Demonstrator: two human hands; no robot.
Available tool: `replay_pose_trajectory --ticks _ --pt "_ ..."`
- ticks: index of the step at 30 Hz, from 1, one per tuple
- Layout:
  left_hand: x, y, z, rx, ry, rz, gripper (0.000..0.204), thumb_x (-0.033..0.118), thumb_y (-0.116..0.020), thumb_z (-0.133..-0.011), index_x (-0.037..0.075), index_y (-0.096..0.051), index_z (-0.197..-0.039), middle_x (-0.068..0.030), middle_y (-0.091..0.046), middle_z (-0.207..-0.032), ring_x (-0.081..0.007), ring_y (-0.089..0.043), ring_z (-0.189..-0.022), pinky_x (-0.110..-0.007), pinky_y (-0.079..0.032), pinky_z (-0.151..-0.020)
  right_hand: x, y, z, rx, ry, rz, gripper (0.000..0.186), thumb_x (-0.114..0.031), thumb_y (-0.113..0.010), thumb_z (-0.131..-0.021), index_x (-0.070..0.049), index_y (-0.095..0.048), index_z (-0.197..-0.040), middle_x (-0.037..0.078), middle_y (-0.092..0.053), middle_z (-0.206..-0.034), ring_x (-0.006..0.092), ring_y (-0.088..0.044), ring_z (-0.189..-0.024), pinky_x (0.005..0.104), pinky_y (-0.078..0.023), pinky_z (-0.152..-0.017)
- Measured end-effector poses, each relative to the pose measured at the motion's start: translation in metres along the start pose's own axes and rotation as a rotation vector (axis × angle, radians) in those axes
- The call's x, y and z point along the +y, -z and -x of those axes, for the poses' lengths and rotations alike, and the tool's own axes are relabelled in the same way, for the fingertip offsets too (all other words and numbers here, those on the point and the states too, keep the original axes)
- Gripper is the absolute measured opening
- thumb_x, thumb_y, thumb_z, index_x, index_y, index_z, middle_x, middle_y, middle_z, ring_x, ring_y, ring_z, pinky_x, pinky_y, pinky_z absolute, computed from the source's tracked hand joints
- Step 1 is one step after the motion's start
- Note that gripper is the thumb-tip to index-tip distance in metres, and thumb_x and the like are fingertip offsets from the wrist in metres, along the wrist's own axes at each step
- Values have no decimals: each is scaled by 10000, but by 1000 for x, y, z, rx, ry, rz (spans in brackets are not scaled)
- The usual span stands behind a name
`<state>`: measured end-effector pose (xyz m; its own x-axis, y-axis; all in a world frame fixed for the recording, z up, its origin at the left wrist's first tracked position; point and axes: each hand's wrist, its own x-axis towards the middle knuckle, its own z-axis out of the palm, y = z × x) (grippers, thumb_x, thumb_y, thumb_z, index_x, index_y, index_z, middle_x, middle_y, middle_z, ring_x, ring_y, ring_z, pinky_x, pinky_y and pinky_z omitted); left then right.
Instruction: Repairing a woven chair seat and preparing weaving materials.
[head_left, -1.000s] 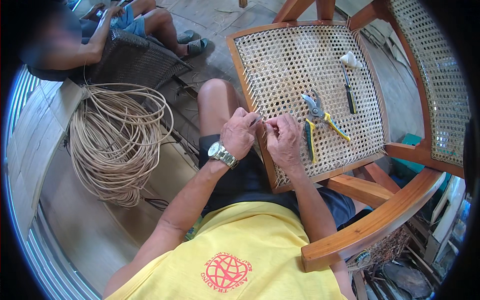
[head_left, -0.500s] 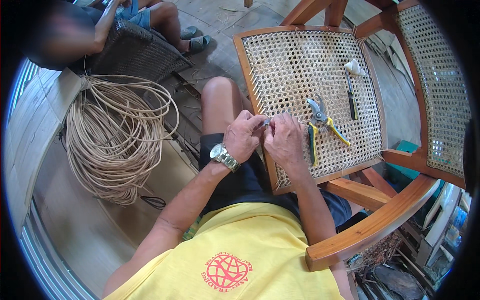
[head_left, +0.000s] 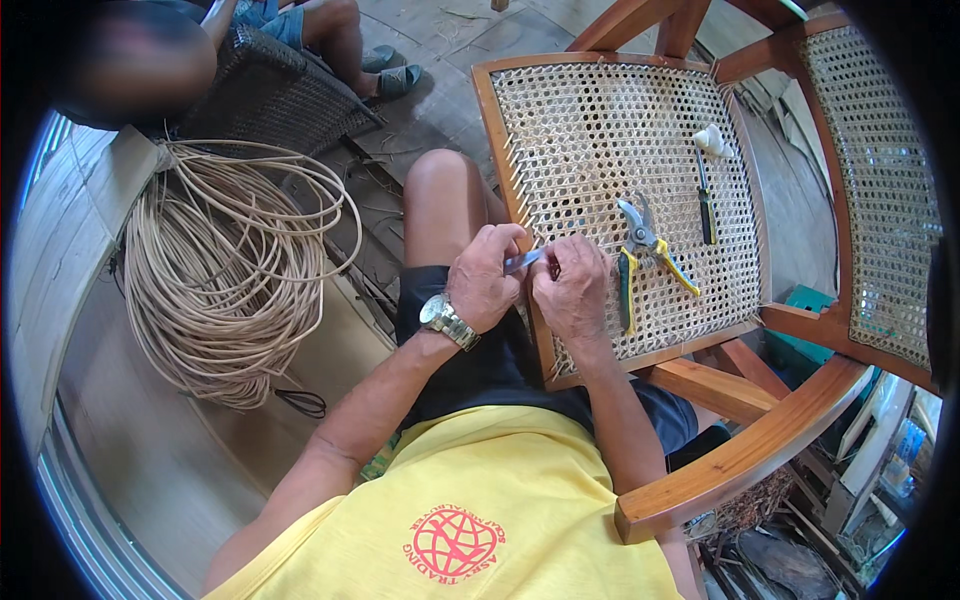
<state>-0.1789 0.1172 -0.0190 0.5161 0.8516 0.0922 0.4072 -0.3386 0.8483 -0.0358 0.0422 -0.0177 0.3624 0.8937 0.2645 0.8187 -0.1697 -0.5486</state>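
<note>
At the near left edge of a wooden chair's woven cane seat, both my hands are close together. My left hand, a watch on its wrist, is closed on a flat, shiny, bluish metal strip; whether it is a blade I cannot tell. Its end points toward the fingers of my right hand. That hand is bent in a pinch over the cane, and what it pinches is mostly hidden. Short pale pegs stick up along the seat's left rail.
On the seat lie yellow-handled pruning shears, a black-handled awl-like tool and a white lump. The chair's backrest and curved arm rise at right. A large cane coil hangs at left. Another person sits at upper left.
The metal strip shows more plainly between my hands, turned so its flat side catches light. My left fingers have shifted slightly down; my right fingers have curled in tighter.
</note>
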Motion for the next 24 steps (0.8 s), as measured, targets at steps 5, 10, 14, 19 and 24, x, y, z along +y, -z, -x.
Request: replay_pose_trajectory --ticks 5,10,14,19,24 --pt "-1 11 -5 99 46 115 276 95 -834 -912 38 -704 -1149 -80 -706 -900 -145 -652 -744 -317 -544 -683 -3 3 -4 -19 2 17 83 -98 -739 -853 -82 -658 -860 94 -631 -876 315 -647 -903 479 -458 -883" --pt "-7 33 -6 19 243 159 215 128 -825 -949 43 -727 -1120 -17 -724 -906 -62 -614 -734 -262 -526 -678 -4 0 -3 -47 -10 35 71 -139 -728 -872 -95 -676 -887 91 -634 -909 304 -642 -933 479 -450 -919" --pt "-14 36 -8 43 288 270 207 183 -815 -952 56 -746 -1100 -16 -736 -875 -48 -593 -700 -254 -506 -662 -8 -1 -7 -68 -26 79 59 -143 -721 -889 -88 -710 -908 95 -668 -942 305 -659 -961 479 -451 -935" --pt "-18 30 -10 37 267 272 202 204 -805 -964 55 -746 -1087 -9 -734 -867 -64 -604 -703 -271 -517 -672 -5 15 -18 -228 -243 -202 97 -131 -729 -921 -38 -751 -934 110 -744 -915 258 -716 -852 417 -513 -850" --pt "-18 31 -8 9 261 220 203 207 -794 -981 50 -739 -1096 1 -730 -886 -65 -601 -717 -267 -517 -686 -3 24 -28 -327 -353 -258 129 -109 -745 -929 17 -757 -960 109 -763 -814 164 -728 -725 338 -580 -707"
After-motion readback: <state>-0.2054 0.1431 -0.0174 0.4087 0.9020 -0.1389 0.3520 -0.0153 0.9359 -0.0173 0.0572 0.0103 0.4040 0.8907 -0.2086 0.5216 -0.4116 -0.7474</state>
